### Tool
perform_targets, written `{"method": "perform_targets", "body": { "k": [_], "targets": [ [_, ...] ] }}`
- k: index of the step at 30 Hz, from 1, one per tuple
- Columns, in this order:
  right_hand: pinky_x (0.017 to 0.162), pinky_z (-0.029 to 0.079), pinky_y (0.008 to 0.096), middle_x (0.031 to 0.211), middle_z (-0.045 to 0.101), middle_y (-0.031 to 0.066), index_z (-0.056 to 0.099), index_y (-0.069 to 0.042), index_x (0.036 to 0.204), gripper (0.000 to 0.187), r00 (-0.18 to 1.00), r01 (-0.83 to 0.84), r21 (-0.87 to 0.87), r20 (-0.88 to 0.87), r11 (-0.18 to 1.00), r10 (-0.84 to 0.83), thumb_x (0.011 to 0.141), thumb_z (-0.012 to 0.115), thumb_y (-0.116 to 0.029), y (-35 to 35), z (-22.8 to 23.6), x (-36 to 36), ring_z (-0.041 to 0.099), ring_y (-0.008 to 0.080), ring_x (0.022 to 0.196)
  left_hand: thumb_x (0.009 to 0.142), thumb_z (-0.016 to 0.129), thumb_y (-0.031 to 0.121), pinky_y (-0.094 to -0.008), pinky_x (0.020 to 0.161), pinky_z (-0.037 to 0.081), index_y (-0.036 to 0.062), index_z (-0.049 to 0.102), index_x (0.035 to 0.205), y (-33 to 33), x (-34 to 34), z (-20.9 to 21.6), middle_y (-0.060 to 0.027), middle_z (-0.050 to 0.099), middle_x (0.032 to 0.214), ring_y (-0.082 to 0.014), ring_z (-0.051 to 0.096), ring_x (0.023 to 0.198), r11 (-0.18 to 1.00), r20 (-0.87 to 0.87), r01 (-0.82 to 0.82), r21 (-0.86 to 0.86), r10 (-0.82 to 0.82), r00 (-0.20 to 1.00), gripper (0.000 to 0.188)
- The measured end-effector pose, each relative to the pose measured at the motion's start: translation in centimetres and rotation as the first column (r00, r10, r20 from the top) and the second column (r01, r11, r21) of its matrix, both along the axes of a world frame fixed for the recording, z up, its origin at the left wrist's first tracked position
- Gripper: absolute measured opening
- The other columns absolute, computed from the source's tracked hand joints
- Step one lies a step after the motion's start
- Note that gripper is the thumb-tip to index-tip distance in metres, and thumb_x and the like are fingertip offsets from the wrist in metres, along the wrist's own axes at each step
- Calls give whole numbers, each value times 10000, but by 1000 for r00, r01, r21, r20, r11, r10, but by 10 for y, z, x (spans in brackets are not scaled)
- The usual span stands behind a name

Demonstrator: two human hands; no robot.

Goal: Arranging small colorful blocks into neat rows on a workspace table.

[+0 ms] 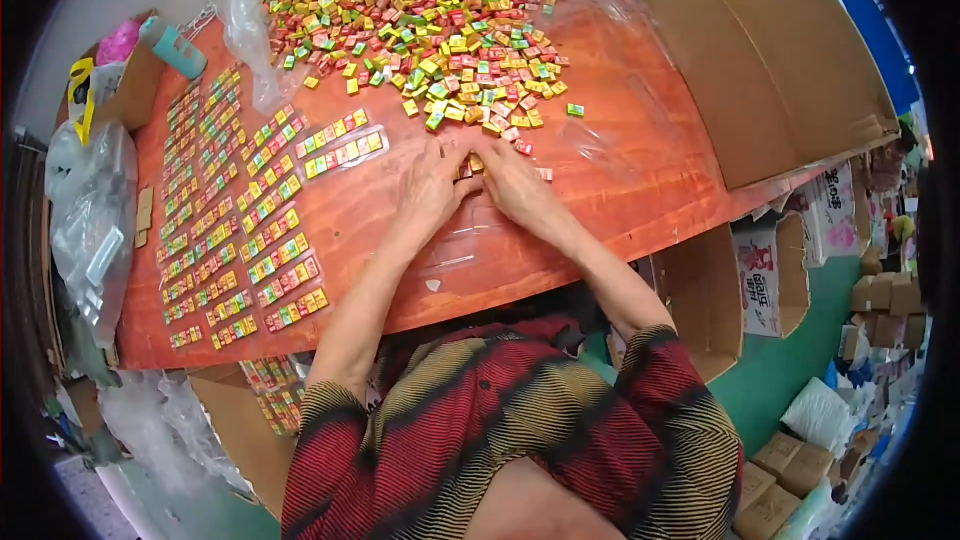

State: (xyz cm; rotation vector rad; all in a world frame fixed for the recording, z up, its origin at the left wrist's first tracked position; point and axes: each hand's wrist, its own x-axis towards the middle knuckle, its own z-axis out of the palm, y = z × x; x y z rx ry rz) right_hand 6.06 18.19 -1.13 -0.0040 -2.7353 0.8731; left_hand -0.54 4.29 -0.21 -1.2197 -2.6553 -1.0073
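My left hand [433,183] and my right hand [508,175] are close together over the orange-red table, with fingers curled in toward each other. Small coloured boxes [474,162] show between the fingertips, partly covered by the fingers. Just beyond the hands begins a big loose pile of tiny red, yellow and green boxes [420,30]. Below the hands, toward the front edge, lies a clear plastic tray [450,256]. To the left of my left hand sits a clear tray of boxes in rows [345,153].
Rows of filled packs [240,230] cover the table's left side. A turquoise bottle [172,47] lies at the far left beside a plastic bag [95,210]. A large cardboard box [765,60] stands on the right; open cartons [697,290] are under the right edge.
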Motion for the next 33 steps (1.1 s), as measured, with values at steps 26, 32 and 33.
{"method": "perform_targets", "body": {
  "k": [26,32,33],
  "targets": [
    [687,452,399,877,514,146,565,-31,953,203,972,206,144,85,968,-220,793,589,-154,45,23,43,545,328,831,718,689,210,-385,689,431,129,649,977,-10,-1,-1,-110,497,830,-284,533,822,996,0,25,-89,-25,1000,275],
    [701,448,404,871,531,148,558,-18,936,175,979,192,86,48,978,-197,810,569,-138,42,18,28,536,332,844,713,691,185,-387,699,431,114,648,983,-11,0,-1,-110,502,812,-285,533,821,997,-33,0,-75,-3,999,283],
    [703,450,407,876,545,154,560,-19,934,169,988,138,74,-80,988,-132,814,564,-139,36,22,25,545,333,838,713,691,185,-387,699,431,114,648,983,-13,-1,-3,-110,502,812,-285,533,821,997,-34,-5,-77,2,999,283]
  ]
}}
